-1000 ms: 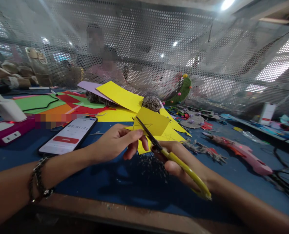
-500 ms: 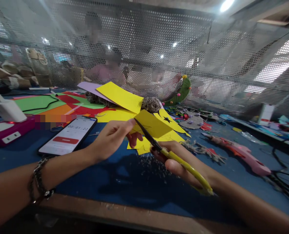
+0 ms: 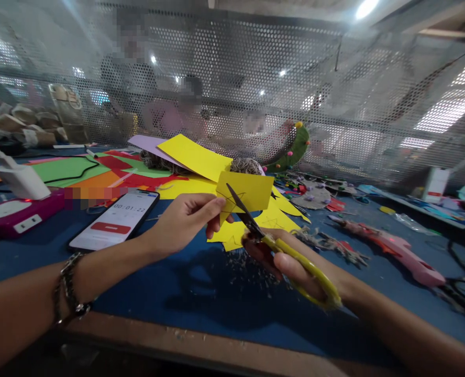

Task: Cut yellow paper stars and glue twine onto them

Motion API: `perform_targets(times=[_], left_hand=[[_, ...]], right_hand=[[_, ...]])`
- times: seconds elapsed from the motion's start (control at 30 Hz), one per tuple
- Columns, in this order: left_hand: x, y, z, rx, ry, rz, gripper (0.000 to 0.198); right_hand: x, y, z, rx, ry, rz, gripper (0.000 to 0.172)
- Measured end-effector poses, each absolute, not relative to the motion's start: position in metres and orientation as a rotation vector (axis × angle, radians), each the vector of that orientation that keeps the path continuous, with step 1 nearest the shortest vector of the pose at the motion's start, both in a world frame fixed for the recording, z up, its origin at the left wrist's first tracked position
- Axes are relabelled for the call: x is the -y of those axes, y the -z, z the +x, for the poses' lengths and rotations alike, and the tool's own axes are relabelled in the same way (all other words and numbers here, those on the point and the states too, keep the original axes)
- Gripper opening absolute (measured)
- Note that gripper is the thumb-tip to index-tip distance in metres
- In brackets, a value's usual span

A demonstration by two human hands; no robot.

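Your left hand point(image 3: 183, 225) pinches the yellow card point(image 3: 253, 189) by its left side above the table point(image 3: 157, 298), back from the near edge, apparently steadying it for the scissors point(image 3: 253, 224) your right hand point(image 3: 295, 242) grips.

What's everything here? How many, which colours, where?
Yellow card: 1, yellow, in left hand
Scissors: 1, yellow-handled, in right hand
Yellow sheets: several, yellow, behind hands
Other papers: several, green, orange, red, back left
Phone: 1, black-edged, beside left forearm
Power strip: 1, purple, far left
Glue gun: 1, pink, right
Crescent: 1, green, by mesh
Mesh: 1, grey, behind table
People: at least 3, blurred, behind mesh
Small scraps: uncountable, mixed, right
Table: 1, blue, underneath
Left hand: 1, on card
Right hand: 1, on scissors
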State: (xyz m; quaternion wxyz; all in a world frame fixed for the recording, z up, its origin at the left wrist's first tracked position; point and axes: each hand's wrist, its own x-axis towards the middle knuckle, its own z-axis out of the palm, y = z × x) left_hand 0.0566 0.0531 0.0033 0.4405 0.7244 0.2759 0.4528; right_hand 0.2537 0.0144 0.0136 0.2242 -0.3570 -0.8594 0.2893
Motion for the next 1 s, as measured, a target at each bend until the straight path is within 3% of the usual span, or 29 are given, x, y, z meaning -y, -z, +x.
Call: perform_targets(times=[0.3, 0.8, 1.0], left_hand=[[-0.054, 0.0, 0.052, -0.535, -0.913, 1.639, 0.029], [-0.045, -0.004, 0.055, -0.504, -0.804, 1.771, 0.017], [-0.043, -0.006, 0.055, -0.528, -0.879, 1.83, 0.032]], right_hand=[[-0.012, -0.018, 0.257, 2.477, -0.83, -0.951, 0.055], [-0.011, -0.014, 0.253, 2.404, -0.881, -0.842, 0.045], [-0.017, -0.01, 0.256, 2.406, -0.914, -0.711, 0.041]])
